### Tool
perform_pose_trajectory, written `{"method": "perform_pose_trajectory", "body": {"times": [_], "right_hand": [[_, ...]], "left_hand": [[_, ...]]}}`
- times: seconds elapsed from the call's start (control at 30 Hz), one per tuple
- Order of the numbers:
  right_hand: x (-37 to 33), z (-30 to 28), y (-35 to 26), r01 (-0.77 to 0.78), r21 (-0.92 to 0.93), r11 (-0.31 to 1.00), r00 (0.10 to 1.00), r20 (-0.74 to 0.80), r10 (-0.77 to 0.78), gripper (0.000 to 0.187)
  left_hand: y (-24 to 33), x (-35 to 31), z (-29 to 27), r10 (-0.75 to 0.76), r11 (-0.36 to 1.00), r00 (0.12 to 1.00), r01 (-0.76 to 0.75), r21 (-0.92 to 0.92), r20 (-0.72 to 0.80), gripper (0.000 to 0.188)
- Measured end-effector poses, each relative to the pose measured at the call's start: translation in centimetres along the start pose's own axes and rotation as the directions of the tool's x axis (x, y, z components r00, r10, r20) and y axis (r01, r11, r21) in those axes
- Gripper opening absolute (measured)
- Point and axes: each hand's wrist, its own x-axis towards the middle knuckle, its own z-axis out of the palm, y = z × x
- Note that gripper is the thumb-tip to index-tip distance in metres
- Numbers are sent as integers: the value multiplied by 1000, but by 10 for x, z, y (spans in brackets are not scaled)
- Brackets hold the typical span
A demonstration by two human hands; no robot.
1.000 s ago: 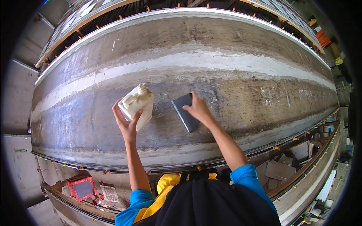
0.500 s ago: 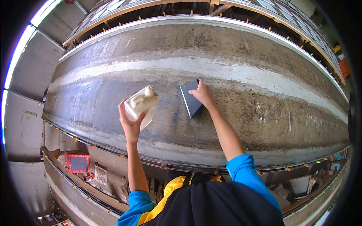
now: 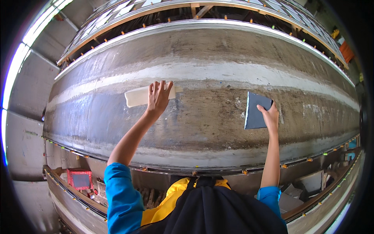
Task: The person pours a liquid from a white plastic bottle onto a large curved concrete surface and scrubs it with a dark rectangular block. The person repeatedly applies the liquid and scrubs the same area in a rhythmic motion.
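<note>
A cream plastic jerrycan (image 3: 137, 96) is tipped onto its side above the long stained table (image 3: 218, 136), its neck end pointing right. My left hand (image 3: 157, 96) grips it from above, fingers curled over its top. Whether it touches the table, or anything flows from it, I cannot tell. Farther right, my right hand (image 3: 272, 117) is closed on the right edge of a dark grey flat panel (image 3: 256, 111) with a pale left edge. The thumb lies across the panel's face.
A pale band (image 3: 230, 71) runs lengthwise along the table. Small orange pegs line the table's edges, such as one peg (image 3: 244, 172) in front of me. Behind stands a wooden-framed rack (image 3: 194, 11). A red-framed screen (image 3: 80, 179) lies low at the left.
My left hand has moved right and tipped the jerrycan from fairly upright onto its side. My right hand has carried the grey panel well to the right.
</note>
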Motion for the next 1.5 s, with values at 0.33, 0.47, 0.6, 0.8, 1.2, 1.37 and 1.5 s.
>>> {"method": "perform_pose_trajectory", "body": {"times": [0.33, 0.47, 0.6, 0.8, 1.2, 1.37, 1.5], "right_hand": [[-53, -43, 65, 74, 191, 979, 982, -184, -38, 42], [-66, -51, 91, 78, 224, 971, 970, -243, -22, 41], [-76, -62, 94, 28, 225, 974, 967, -251, 30, 45], [-71, -52, 88, 33, 79, 996, 957, -291, -8, 62], [18, 67, -48, 104, -579, 809, 990, -15, -138, 53], [51, 157, -47, -55, -786, 616, 966, -198, -166, 30], [-22, 240, -104, 275, -891, 361, 842, 42, -537, 28]], "left_hand": [[79, 65, 36, 366, 907, 929, -369, 201, 53, 36], [134, 97, 29, 464, 872, 886, -456, 179, -7, 36], [187, 124, 15, 458, 886, 887, -461, 44, 66, 40], [192, 129, 8, 378, 926, 923, -378, -20, 72, 44], [6, 59, 11, -93, 938, 988, 129, -323, 123, 72], [-39, 48, 6, -200, 760, 969, 248, -601, 146, 72], [-95, 28, 6, -318, 592, 934, 329, -736, 162, 71]]}}
